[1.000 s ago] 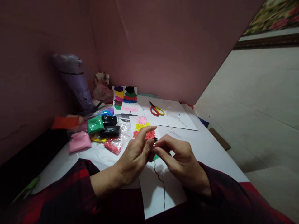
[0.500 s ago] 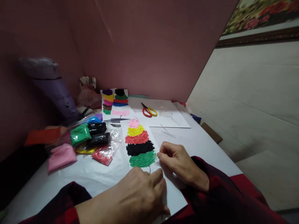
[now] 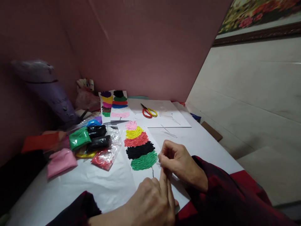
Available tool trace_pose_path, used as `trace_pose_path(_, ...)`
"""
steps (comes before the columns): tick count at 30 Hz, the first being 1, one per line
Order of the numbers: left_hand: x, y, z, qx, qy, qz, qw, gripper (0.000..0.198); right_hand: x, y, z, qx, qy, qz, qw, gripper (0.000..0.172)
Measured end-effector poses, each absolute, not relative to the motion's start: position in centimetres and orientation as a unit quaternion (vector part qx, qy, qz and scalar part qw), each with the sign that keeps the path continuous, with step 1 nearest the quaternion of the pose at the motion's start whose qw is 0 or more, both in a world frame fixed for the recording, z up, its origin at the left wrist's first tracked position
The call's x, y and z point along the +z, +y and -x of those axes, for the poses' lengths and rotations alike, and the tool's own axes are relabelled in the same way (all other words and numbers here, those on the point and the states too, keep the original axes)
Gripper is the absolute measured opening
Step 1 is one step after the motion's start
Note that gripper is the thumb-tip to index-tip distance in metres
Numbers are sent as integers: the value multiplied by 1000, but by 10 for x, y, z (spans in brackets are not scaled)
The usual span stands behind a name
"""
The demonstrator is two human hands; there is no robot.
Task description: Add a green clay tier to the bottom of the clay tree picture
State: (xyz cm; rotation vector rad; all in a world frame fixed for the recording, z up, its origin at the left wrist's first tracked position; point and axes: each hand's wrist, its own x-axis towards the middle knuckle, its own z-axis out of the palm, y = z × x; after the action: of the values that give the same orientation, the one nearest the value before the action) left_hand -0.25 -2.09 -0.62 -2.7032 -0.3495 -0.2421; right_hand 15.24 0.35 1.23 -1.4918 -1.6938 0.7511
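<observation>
A sheet of white paper [image 3: 138,177] lies before me with a tree-like shape made of textured clay bands in pink, yellow, red, black and green [image 3: 144,160]. My right hand [image 3: 182,164] is at the right end of the green band, thumb and index finger pinched together; whatever is between them is too small to make out. Below the green band, my left hand [image 3: 155,201] rests on the paper, its index finger stretched toward the right fingertips and no object showing in it. A thin dark stem line [image 3: 152,172] runs under the green band.
Clay packets, including a green one [image 3: 80,138], a pink one [image 3: 62,160] and a red one [image 3: 103,159], lie at left. Scissors [image 3: 148,111] and thin clear tools [image 3: 169,134] are behind the paper. Two finished clay pictures [image 3: 114,105] lean farther back.
My left hand has shifted right and its index finger now reaches up to my right fingertips. The right hand stays pinched at the green band's edge. The view has shifted slightly.
</observation>
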Motion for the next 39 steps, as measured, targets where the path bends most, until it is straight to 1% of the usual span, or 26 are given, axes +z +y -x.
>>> trace_pose_path(2, -8, -23, -1, -109, -130, 964, 206, 33, 10, 4, -152, 315, -651, 572, 387, 6)
trace_pose_path(6, -10, -22, -6, -144, -157, 954, 209, 31, 6, 7, -150, 356, -628, 561, 405, 14)
trace_pose_path(12, -15, -11, -4, -130, -100, 974, 156, 15, 10, 4, -149, 364, -601, 574, 419, 4)
trace_pose_path(16, -16, -8, 0, -143, -95, 979, 114, 19, 10, -1, -150, 349, -606, 580, 417, 4)
trace_pose_path(19, -15, -8, 0, -147, -97, 980, 95, 23, 7, -2, -151, 336, -624, 584, 396, 2)
trace_pose_path(25, -14, -8, -1, -174, -113, 974, 93, 29, 4, -1, -150, 319, -619, 603, 389, 6)
trace_pose_path(28, -15, -7, 0, -188, -107, 972, 94, 25, 3, -1, -149, 321, -610, 607, 396, 7)
trace_pose_path(33, -20, -6, 2, -210, -91, 969, 92, 10, -1, -2, -146, 325, -612, 602, 395, 8)
trace_pose_path(39, -22, -7, 2, -221, -89, 966, 99, 10, -1, -1, -144, 327, -615, 607, 381, 7)
